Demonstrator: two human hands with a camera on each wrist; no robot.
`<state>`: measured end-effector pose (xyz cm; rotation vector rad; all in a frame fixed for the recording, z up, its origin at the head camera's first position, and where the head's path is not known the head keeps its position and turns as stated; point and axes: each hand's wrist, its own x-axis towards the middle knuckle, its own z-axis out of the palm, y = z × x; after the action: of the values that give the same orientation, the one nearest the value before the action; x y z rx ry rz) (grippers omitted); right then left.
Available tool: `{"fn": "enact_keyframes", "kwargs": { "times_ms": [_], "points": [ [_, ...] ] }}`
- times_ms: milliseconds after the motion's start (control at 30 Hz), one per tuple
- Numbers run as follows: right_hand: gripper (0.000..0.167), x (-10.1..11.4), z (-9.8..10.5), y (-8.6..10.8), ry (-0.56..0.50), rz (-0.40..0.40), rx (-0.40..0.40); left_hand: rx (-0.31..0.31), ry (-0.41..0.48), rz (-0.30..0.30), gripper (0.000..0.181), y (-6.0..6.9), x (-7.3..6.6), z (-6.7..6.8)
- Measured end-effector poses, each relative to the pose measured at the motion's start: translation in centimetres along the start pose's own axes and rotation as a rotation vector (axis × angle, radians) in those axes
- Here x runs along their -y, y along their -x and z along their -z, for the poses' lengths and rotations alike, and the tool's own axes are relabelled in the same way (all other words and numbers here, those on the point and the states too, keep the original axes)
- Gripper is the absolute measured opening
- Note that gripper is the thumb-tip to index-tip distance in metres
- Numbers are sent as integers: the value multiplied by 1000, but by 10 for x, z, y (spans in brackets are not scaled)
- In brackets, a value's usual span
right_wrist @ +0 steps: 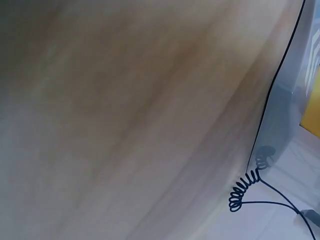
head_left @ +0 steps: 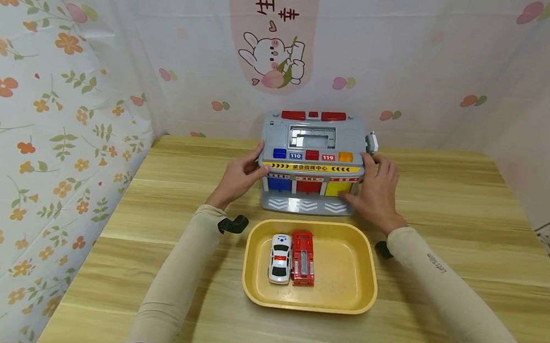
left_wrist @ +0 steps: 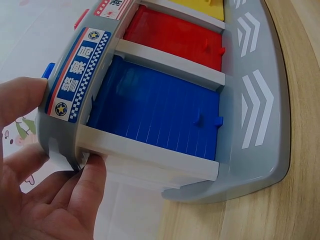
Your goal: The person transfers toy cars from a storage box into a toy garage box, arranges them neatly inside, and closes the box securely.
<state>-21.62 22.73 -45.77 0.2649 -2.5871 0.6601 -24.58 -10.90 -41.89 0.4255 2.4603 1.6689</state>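
1. Your left grip (head_left: 238,179) pinches the left end of the toy station (head_left: 311,168); your right grip (head_left: 377,195) touches its right end, though I can't tell whether it clasps.
2. You have the station upright on the counter (head_left: 194,186), behind the yellow tray (head_left: 342,266) holding a white car (head_left: 280,258) and red truck (head_left: 304,257).
3. You seem to be positioning it; your next move likely calls for even, two-sided support.
4. Your right-wrist view misses that hand; closed doors (head_left: 309,187) hide the interior.

Both sleeved forearms (head_left: 171,288) angle forward and inward; the left hand (head_left: 236,181) grips, thumb (left_wrist: 27,95) opposite its curled fingers (left_wrist: 87,192), and across from it the right hand (head_left: 377,195) grips too, thumb spread inward!
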Motion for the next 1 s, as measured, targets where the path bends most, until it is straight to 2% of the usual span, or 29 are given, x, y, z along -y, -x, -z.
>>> {"fn": "enact_keyframes", "kwargs": {
  "times_ms": [233,400,567,833,1000],
  "points": [
    [103,2,-3,-3,27,-8,-33,-2,-14,-3,68,1,-1,2],
    [105,5,-2,-2,9,-34,-1,-8,-28,-19,69,0,1,2],
    [110,8,8,0,-24,-34,16,-2,-33,-28,69,-1,0,1],
    [111,20,35,-5,-91,71,-25,3,-35,-23,69,-1,-2,1],
    [107,26,43,-12,-111,158,30,1,-46,-16,68,-2,1,1]
  ]
}}
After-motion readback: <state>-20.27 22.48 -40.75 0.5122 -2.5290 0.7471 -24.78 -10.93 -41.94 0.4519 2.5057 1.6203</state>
